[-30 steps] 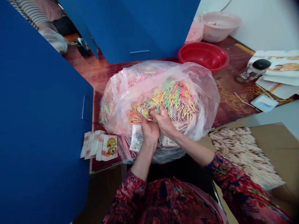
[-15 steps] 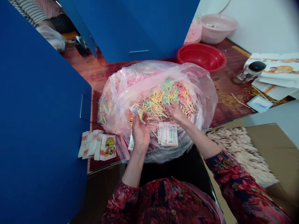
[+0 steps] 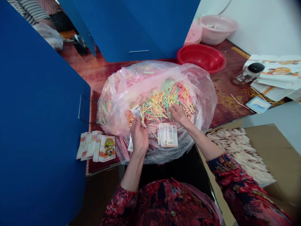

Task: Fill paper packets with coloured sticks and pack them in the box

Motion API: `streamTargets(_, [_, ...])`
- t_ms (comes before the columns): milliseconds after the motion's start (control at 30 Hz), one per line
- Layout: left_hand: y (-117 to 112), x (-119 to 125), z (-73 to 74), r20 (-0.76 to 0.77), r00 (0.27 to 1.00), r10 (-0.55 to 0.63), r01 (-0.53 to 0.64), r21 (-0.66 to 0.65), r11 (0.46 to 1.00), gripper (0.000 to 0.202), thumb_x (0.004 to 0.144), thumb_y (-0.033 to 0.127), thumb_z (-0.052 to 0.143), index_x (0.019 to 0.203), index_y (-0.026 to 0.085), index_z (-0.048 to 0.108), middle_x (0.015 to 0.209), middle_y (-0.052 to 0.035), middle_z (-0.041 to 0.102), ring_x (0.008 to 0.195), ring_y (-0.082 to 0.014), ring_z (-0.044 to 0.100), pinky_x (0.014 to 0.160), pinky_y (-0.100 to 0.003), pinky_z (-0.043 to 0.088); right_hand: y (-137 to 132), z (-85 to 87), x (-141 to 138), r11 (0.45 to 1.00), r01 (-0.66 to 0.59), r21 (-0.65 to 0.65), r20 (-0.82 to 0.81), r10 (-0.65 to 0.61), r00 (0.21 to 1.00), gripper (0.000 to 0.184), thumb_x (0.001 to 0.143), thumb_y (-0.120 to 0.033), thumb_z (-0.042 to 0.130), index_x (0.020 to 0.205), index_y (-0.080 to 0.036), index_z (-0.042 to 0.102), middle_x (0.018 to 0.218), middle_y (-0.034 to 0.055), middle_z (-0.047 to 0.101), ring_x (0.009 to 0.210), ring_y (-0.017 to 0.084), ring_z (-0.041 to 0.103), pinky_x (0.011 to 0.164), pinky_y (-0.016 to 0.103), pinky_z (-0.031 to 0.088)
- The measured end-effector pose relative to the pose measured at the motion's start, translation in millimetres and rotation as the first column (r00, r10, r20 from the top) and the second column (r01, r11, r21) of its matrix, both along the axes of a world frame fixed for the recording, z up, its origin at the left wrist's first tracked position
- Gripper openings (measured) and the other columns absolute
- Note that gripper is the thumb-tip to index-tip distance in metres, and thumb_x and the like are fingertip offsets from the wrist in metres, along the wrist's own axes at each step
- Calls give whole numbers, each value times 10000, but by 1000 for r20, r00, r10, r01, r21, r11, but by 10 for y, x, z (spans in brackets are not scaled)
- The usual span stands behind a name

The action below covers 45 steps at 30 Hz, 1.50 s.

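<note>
A small printed paper packet (image 3: pixel 137 112) is held between the thumb and fingers of my left hand (image 3: pixel 139 133), above the near left of the stick pile. My right hand (image 3: pixel 179 115) is at the right part of the thin pastel sticks (image 3: pixel 155 106), with its fingers curled together; what they hold, if anything, is hidden. The sticks are pink, yellow, orange and green, heaped in a large clear plastic bag (image 3: pixel 207 91) whose mouth is folded back. Between my wrists, a fanned stack of small packets (image 3: pixel 167 135) lies on the near edge of the bag.
Bundled packets (image 3: pixel 97 147) lie at the table's left edge beside a blue partition (image 3: pixel 44 125). A red basin (image 3: pixel 201 58) and a pink basin (image 3: pixel 218 29) stand behind. Rubber bands (image 3: pixel 228 102), a bottle (image 3: pixel 246 74) and a notepad (image 3: pixel 258 104) lie right. Below is a filled cardboard box (image 3: pixel 272 144).
My right hand's fingers have gone from spread to curled together at the sticks. The packet in my left hand has turned and shows more of its printed face.
</note>
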<state>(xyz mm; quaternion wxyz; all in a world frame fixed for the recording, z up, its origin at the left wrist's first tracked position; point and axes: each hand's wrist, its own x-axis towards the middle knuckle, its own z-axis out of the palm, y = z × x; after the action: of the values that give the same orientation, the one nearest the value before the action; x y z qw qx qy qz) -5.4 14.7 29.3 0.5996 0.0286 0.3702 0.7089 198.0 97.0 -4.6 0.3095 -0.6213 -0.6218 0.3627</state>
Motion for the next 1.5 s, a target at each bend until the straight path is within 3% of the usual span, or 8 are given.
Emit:
streamTargets(200, [-12,43,7,-76,997,-19,19,-3,1000,214,754,334,883,840,197,743,877,15,714,831,-91,669,789,-216,506,-136,118,-89,992,-58,-110,506,106,856,108,967,-314,554,906,-226,547,790,86,646,749,246,598,690,340,381])
streamTargets(367, [-27,86,-3,-138,989,-57,56,-15,998,234,771,374,867,853,190,748,859,-3,740,798,-103,671,778,-232,489,-134,94,-123,989,-65,-135,594,133,793,46,965,-203,532,988,-194,570,806,155,667,847,323,672,735,385,440])
streamTargets(500, [-32,83,-24,-138,990,-39,36,-24,999,227,753,360,879,832,190,752,860,-2,748,819,-109,678,794,-238,486,-71,28,-22,998,-35,-54,399,54,915,147,927,-242,587,805,-229,507,700,66,595,720,234,585,683,332,412])
streamTargets(600, [-37,82,-33,-108,993,-48,48,-8,999,245,715,345,907,827,187,757,876,-3,755,847,-112,692,824,-243,502,-38,50,66,993,48,-107,5,-48,999,293,897,-329,597,677,-238,426,599,-6,468,567,143,414,541,274,330])
streamTargets(800, [-45,149,-9,-57,992,-116,114,-27,993,262,694,337,923,813,183,747,846,0,746,795,-109,685,776,-240,511,-38,203,66,914,-55,-402,-671,-254,696,216,720,-290,743,695,-177,561,684,12,569,563,88,438,438,199,282])
streamTargets(1067, [-48,181,0,-76,986,-146,142,-52,988,241,697,316,918,790,177,745,812,8,732,729,-99,654,786,-257,523,-33,249,-171,862,-193,-469,-848,-378,372,108,799,-134,682,841,-173,590,689,-23,556,573,84,449,448,178,351])
streamTargets(1267, [-74,161,-114,-201,951,-234,233,-32,972,358,668,441,916,821,172,735,810,7,697,724,-113,617,683,-241,484,-59,321,-336,792,-207,-574,-806,-503,313,115,928,-105,566,851,-188,545,614,-55,495,556,105,504,602,258,522])
streamTargets(1500, [-124,15,-319,-670,676,-306,348,-76,934,282,895,435,701,826,165,747,702,31,608,676,-98,492,662,-226,373,-86,479,-488,839,-72,-540,-825,-510,244,259,985,-108,495,760,-215,425,604,-59,472,538,104,472,594,264,503])
